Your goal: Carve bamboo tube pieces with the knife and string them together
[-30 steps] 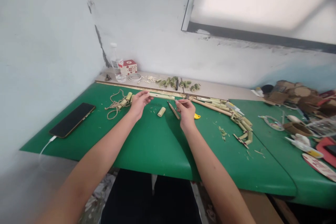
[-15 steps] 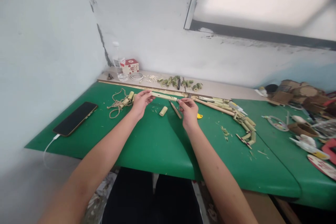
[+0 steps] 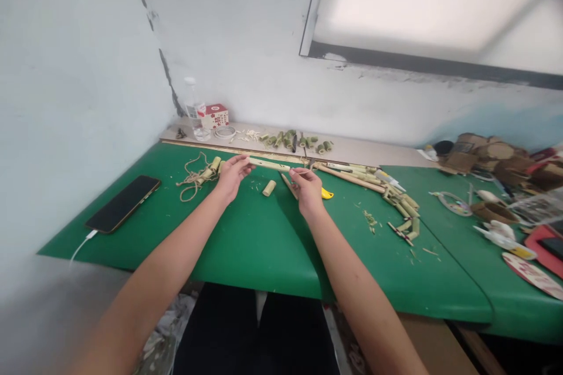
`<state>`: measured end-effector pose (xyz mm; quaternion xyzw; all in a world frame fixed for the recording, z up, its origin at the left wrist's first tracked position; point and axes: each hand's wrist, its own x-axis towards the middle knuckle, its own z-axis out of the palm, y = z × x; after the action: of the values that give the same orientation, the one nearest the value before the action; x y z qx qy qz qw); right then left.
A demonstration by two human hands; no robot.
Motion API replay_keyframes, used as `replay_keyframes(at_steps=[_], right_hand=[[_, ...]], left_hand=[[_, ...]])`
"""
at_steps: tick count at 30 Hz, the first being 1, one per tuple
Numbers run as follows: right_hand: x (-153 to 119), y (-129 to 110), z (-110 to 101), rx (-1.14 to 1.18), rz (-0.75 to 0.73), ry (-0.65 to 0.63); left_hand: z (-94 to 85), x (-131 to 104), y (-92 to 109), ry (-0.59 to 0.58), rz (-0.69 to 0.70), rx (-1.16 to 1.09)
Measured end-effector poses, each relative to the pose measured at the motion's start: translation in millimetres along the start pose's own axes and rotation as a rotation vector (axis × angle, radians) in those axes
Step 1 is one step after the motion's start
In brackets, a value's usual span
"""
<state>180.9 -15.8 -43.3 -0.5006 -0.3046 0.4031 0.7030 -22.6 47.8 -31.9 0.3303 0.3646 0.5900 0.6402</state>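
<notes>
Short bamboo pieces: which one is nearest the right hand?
The lone piece on the green tabletop, just left of the right hand; others lie in groups farther off.

Pale bamboo stick (image 3: 269,164) — slim, dark-marked, slightly tilted, fingers (image 3: 240,160) at both ends

Left hand (image 3: 232,180) bare | right hand (image 3: 309,192) bare too | forearms (image 3: 169,261) uncovered | and down below, plain near-black trousers (image 3: 210,328)!
</notes>
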Motion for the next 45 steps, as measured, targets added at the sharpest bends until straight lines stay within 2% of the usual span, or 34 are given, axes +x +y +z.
replay_keyframes(at_steps=[4,8,13,19,24,31,37,39,42,45], right_hand=[[2.6,2.1,-2.4,0.049,0.091,-0.064],[5.6,4.4,-5.6,0.057,0.077,-0.122],[3.6,1.4,-4.3,0.016,0.057,-0.11],[0.4,-3.0,-1.5,0.121,0.117,-0.117],[4.8,-3.2,-4.4,0.038,0.09,-0.133],[4.7,-13.0,-8.1,0.005,0.146,-0.15],[-0.8,-20.4,-7.8,-0.257,0.011,-0.189],[0.6,-25.0,-11.4,-0.265,-0.075,-0.142],[9.6,-32.7,-22.9,-0.192,-0.216,0.063],[20.5,-33.8,-34.0,-0.174,-0.25,0.178]], left_hand=[[-1.0,1.5,0.9,0.009,-0.004,-0.012],[-2.3,3.2,0.4,0.009,-0.001,-0.011],[-3.3,3.9,-0.3,-0.015,0.0,0.008],[-0.5,1.0,0.8,-0.019,0.0,-0.023],[-1.3,2.9,0.8,0.02,-0.002,-0.04],[-11.2,12.4,4.4,0.09,0.014,-0.118],[-15.2,17.6,8.4,0.202,0.034,-0.226],[-17.2,19.6,9.3,0.228,0.038,-0.234],[-21.3,22.6,12.5,0.259,0.032,-0.255],[-24.3,23.9,17.2,0.294,0.031,-0.317]])
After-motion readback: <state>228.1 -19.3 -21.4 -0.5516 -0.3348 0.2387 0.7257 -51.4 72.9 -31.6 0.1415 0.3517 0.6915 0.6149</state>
